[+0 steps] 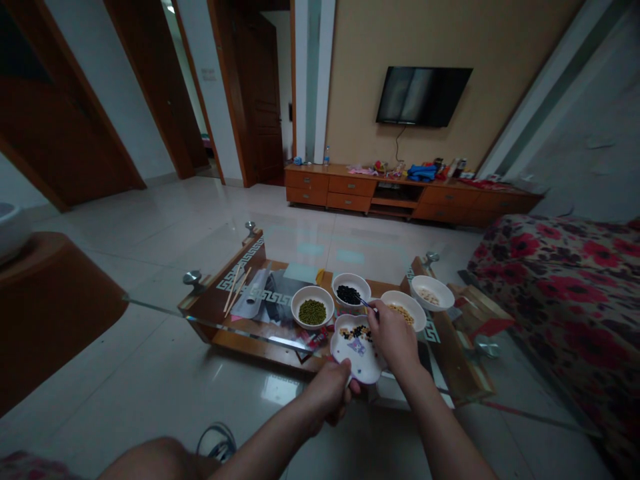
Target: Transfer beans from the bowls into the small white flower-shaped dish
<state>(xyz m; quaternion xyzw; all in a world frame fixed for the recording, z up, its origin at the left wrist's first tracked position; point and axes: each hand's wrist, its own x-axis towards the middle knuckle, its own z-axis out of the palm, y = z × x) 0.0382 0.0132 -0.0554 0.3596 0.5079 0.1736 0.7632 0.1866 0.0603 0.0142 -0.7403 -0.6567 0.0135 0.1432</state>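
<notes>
My left hand [331, 395] is closed on the near edge of a white, purple-rimmed plate [367, 371] that carries a scatter of black and yellow beans. Between the fingers of my right hand [395, 337] is a thin dark utensil [367, 303]; whether it is a spoon or tweezers I cannot tell. Its tip reaches into a white bowl [338, 279] of black beans [349, 294]. Left of that stands a bowl [296, 303] of green beans [313, 312]. A bowl [419, 311] of yellow beans [403, 314] is partly covered by my right hand. Behind it sits a bowl [445, 291] with pale pieces [429, 296].
All the bowls stand on a glass-topped table [170, 300]. A pair of chopsticks [237, 291] shows at its left side. A flowered sofa [565, 280] is at the right, a brown stool-like base [55, 300] at the left. Across the room is a low cabinet [350, 183].
</notes>
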